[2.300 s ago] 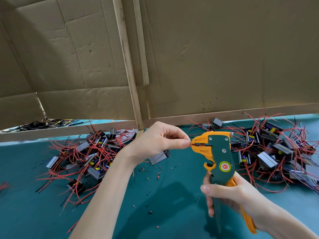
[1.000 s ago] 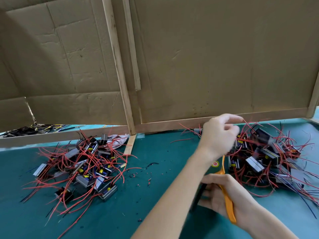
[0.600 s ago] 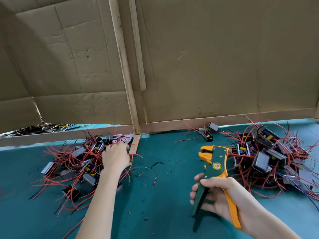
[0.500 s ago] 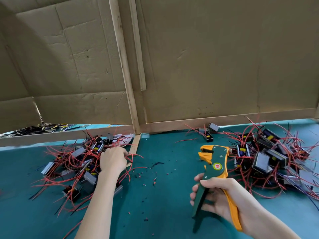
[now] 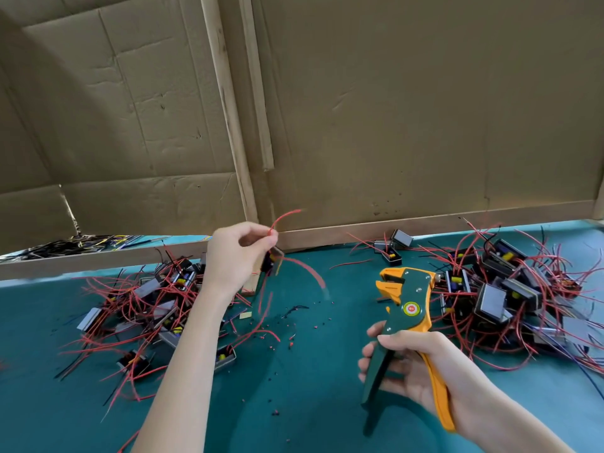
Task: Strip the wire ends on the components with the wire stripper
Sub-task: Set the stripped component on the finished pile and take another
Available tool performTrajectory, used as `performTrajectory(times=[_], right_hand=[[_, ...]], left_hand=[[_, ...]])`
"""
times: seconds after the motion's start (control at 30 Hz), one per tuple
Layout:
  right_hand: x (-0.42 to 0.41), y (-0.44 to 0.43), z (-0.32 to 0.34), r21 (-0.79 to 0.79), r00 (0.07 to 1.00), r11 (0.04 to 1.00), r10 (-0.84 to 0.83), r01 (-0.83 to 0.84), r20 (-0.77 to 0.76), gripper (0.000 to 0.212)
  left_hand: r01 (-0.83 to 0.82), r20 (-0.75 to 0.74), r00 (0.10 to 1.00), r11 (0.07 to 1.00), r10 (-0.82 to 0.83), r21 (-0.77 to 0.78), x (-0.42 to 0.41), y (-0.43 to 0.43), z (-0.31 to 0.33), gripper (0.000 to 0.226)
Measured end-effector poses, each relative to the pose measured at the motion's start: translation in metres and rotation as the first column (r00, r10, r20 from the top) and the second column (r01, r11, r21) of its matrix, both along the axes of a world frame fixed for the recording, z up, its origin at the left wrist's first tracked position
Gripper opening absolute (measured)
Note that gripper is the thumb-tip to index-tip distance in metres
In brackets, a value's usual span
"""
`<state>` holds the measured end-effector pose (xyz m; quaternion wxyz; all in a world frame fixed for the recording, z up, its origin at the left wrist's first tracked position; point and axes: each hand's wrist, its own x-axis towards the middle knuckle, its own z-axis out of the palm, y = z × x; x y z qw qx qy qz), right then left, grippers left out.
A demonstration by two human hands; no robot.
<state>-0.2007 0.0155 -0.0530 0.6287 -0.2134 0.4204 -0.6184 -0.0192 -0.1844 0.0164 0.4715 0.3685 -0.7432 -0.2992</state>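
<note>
My left hand [image 5: 233, 256] is raised above the left pile and pinches a small dark component [image 5: 272, 258] with its red wires; one wire [image 5: 284, 216] sticks up past my thumb, others blur downward. My right hand [image 5: 413, 371] grips the green and orange wire stripper [image 5: 403, 308] by its handles, jaws pointing up and left, apart from the component. A pile of components with red wires [image 5: 157, 305] lies on the left of the green table, another pile [image 5: 503, 289] on the right.
A cardboard wall with wooden slats [image 5: 228, 125] stands right behind the table [image 5: 310, 403]. Small red and black insulation bits [image 5: 284, 338] are scattered in the middle. Loose black and yellow wires [image 5: 75, 245] lie beyond the left rail.
My left hand has lifted a component out of the left pile and carried it up and to the right. The wire stripper in my right hand has stayed about where it was.
</note>
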Motion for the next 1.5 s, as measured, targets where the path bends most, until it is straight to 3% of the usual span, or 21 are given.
performTrajectory(times=[0.07, 0.2, 0.4, 0.5, 0.57, 0.63, 0.7, 0.77, 0.83, 1.0, 1.17, 1.27, 1.5], right_hand=[[-0.001, 0.000, -0.001, -0.005, 1.000, 1.000, -0.015, 0.015, -0.007, 0.029], [-0.003, -0.001, -0.003, -0.003, 0.999, 0.999, -0.046, 0.046, -0.010, 0.027], [-0.006, -0.002, -0.005, 0.007, 0.996, 0.996, -0.090, 0.090, 0.004, 0.031], [-0.008, -0.002, -0.005, 0.001, 0.995, 0.995, -0.097, 0.097, 0.003, 0.030], [-0.009, -0.001, -0.004, -0.006, 0.995, 0.995, -0.096, 0.096, 0.003, 0.030], [-0.008, 0.000, -0.004, -0.012, 0.996, 0.996, -0.094, 0.094, 0.004, 0.031], [-0.008, 0.000, -0.004, -0.016, 0.995, 0.995, -0.097, 0.097, 0.002, 0.032], [-0.007, 0.000, -0.003, -0.019, 0.995, 0.995, -0.100, 0.100, -0.003, 0.032], [-0.007, 0.000, -0.002, -0.024, 0.994, 0.994, -0.107, 0.107, -0.005, 0.033], [-0.010, 0.000, 0.000, -0.031, 0.992, 0.992, -0.126, 0.126, 0.005, 0.035], [-0.009, 0.001, 0.001, -0.041, 0.993, 0.992, -0.117, 0.117, 0.000, 0.035], [-0.007, 0.001, 0.002, -0.050, 0.994, 0.993, -0.104, 0.103, -0.021, 0.036], [-0.004, -0.001, -0.003, -0.055, 0.997, 0.996, -0.071, 0.069, -0.037, 0.033]], left_hand=[[0.117, -0.077, 0.991, 0.990, -0.111, 0.073, -0.012, 0.011, 0.002, 0.008], [0.234, -0.083, 0.972, 0.922, -0.219, 0.310, -0.038, 0.023, -0.016, 0.007], [0.139, 0.170, 0.959, 0.899, -0.227, 0.416, -0.052, 0.024, -0.052, 0.003], [0.065, 0.321, 0.927, 0.925, -0.195, 0.374, -0.044, 0.016, -0.049, 0.023], [0.096, 0.475, 0.858, 0.969, -0.196, 0.227, -0.033, 0.010, -0.038, 0.045], [0.241, 0.635, 0.716, 0.956, -0.290, 0.166, -0.023, 0.010, -0.027, 0.058], [0.383, 0.702, 0.564, 0.891, -0.435, 0.244, -0.024, 0.017, -0.025, 0.051], [0.458, 0.713, 0.482, 0.840, -0.510, 0.291, -0.031, 0.027, -0.034, 0.035], [0.459, 0.691, 0.507, 0.840, -0.515, 0.289, -0.039, 0.034, -0.048, 0.022], [0.390, 0.524, 0.713, 0.885, -0.465, 0.255, -0.049, 0.033, -0.063, 0.016], [0.308, 0.203, 0.911, 0.921, -0.358, 0.239, -0.048, 0.031, -0.056, 0.017], [0.328, 0.044, 0.935, 0.908, -0.351, 0.261, -0.045, 0.030, -0.045, 0.019], [0.438, -0.208, 0.895, 0.862, -0.393, 0.255, -0.044, 0.038, -0.027, 0.017]])
